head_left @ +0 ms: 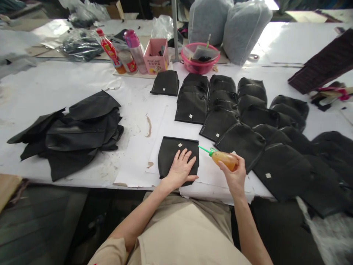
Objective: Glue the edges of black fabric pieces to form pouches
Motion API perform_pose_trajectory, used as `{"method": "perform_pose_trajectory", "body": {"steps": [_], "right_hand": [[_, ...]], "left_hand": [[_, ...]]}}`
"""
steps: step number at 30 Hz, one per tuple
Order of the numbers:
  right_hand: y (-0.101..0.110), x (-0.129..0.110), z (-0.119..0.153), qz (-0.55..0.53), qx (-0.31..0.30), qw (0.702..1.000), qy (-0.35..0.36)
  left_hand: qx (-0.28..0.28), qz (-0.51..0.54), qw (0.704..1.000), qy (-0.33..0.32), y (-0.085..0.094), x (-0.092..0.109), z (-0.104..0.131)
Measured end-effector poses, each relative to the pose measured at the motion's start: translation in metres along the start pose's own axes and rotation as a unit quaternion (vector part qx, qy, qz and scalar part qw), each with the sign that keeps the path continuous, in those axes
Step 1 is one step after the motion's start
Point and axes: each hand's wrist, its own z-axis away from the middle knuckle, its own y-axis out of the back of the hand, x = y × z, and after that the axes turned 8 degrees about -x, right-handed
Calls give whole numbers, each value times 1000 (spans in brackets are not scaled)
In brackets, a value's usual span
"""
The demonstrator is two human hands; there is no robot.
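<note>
A black leather-like piece (168,154) with a small pale tag lies flat at the table's front edge. My left hand (180,167) rests on it, fingers spread and palm down. In my right hand (237,175) is a squeeze bottle (224,160) of amber liquid, its fingers wrapped round the body. The bottle's thin green nozzle points left, with the tip at the piece's upper right edge; whether it touches cannot be told. Right of the bottle, a similar black piece (241,143) lies among overlapping rows of others.
A loose pile of black pieces (78,129) lies on the left of the white table (135,147). Along the back stand a red-labelled bottle (110,49), a pink-capped bottle (135,51), a pink box (156,59) and a pink basin (200,66). Grey wrapped bundles (245,29) sit behind.
</note>
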Motion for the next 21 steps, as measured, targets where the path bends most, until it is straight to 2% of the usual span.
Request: {"method": "perform_pose_trajectory", "body": {"steps": [4, 9, 16, 21], "right_hand": [[-1, -4, -13, 136, -12, 989, 63], [-4, -8, -25, 270, -20, 951, 150], [-10, -7, -36, 326, -30, 922, 205], [-8, -13, -37, 353, -65, 899, 250]], "left_hand": [[0, -20, 1000, 0, 1, 0, 0], [-5, -27, 1000, 3, 1, 1, 0], [-4, -32, 999, 3, -1, 0, 0], [8, -41, 999, 1, -4, 0, 0]]}}
